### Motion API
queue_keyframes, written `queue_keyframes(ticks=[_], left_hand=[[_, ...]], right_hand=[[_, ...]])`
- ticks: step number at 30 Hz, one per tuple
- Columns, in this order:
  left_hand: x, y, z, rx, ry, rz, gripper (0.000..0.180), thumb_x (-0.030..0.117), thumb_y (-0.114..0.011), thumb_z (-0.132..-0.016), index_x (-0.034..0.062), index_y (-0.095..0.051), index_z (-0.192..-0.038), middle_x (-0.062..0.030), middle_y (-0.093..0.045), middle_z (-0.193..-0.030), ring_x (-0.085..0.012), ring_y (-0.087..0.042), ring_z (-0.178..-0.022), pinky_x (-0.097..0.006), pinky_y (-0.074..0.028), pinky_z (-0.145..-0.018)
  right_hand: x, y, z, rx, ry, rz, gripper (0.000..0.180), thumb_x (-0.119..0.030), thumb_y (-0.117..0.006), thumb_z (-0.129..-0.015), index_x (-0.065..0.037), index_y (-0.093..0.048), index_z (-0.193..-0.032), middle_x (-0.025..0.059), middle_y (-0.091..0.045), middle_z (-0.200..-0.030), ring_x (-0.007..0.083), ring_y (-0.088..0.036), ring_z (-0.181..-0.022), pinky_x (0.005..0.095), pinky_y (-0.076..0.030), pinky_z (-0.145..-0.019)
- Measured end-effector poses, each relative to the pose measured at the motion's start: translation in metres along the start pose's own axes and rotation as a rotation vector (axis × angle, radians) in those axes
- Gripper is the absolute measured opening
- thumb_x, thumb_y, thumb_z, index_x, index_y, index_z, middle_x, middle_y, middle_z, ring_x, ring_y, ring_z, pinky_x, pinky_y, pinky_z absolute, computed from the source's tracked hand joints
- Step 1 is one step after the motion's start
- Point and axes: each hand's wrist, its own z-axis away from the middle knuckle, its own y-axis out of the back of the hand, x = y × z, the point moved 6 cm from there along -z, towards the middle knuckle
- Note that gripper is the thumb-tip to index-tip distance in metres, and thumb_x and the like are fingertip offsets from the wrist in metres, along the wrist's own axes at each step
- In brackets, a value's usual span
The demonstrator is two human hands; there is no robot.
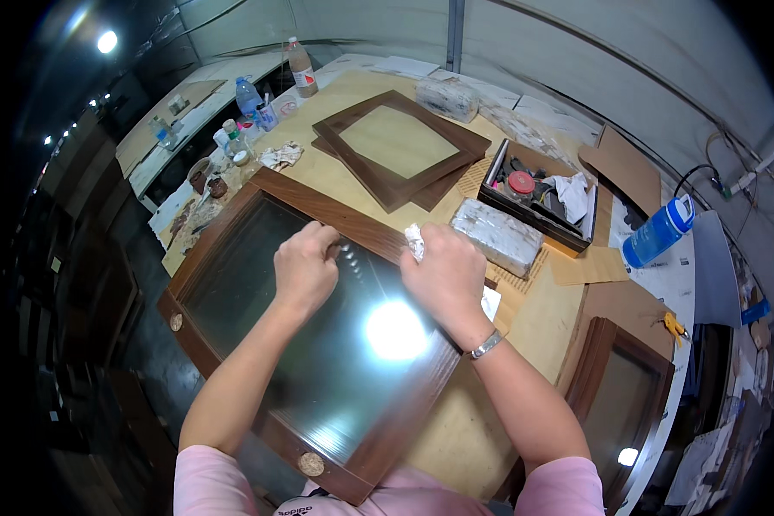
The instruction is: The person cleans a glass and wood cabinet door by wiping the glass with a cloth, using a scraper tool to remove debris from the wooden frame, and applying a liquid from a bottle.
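A dark wooden frame with a glass pane (232,215) lies on the plywood table (455,439) in front of me. My left hand (305,267) rests on the far inner edge of the frame with its fingers curled against the wood. Beside it, my right hand (443,271) presses on the same far rail and grips a crumpled white cloth (414,241). A bright lamp reflection sits in the glass just below my right wrist, which wears a metal bracelet.
Two empty brown frames (395,185) lie stacked at the back. A wrapped white block (496,235) and a black tray of odds and ends (537,193) sit to the right. A blue water bottle (657,232), another glazed frame (623,391) and bottles (249,99) surround them.
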Motion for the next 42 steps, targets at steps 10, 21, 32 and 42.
queue_keyframes(ticks=[10,21,32,42], left_hand=[[-0.014,0.005,-0.004,-0.009,0.048,-0.037,0.009,0.002,-0.066,-0.079,0.0069,-0.066,-0.086,-0.0102,-0.063,-0.084,-0.0340,-0.065,-0.082,-0.047,-0.051,-0.071],[-0.011,0.004,-0.003,-0.015,0.017,-0.016,0.009,0.002,-0.068,-0.078,0.0061,-0.068,-0.086,-0.0091,-0.063,-0.083,-0.0333,-0.066,-0.082,-0.046,-0.051,-0.069],[0.006,0.001,0.001,-0.045,-0.038,0.033,0.008,0.002,-0.068,-0.078,0.0064,-0.067,-0.085,-0.0085,-0.062,-0.081,-0.0320,-0.065,-0.081,-0.046,-0.050,-0.069],[-0.013,0.004,-0.004,0.007,-0.029,-0.098,0.010,0.002,-0.067,-0.079,0.0072,-0.064,-0.087,-0.0077,-0.058,-0.082,-0.0299,-0.063,-0.083,-0.045,-0.051,-0.069]], right_hand=[[-0.001,0.002,0.000,0.011,0.002,-0.012,0.022,-0.026,-0.071,-0.080,-0.005,-0.065,-0.087,0.0122,-0.066,-0.083,0.0326,-0.067,-0.079,0.0459,-0.053,-0.072],[-0.002,0.000,0.000,0.013,0.004,-0.016,0.022,-0.026,-0.071,-0.080,-0.006,-0.066,-0.086,0.0123,-0.066,-0.084,0.0325,-0.067,-0.079,0.0460,-0.053,-0.071],[0.000,0.001,0.000,0.003,0.001,-0.001,0.022,-0.026,-0.071,-0.080,-0.005,-0.066,-0.086,0.0120,-0.066,-0.084,0.0323,-0.067,-0.078,0.0458,-0.053,-0.070],[-0.001,0.002,-0.001,0.000,-0.004,-0.004,0.022,-0.026,-0.070,-0.081,-0.005,-0.066,-0.086,0.0122,-0.067,-0.086,0.0319,-0.067,-0.080,0.0454,-0.053,-0.072]])
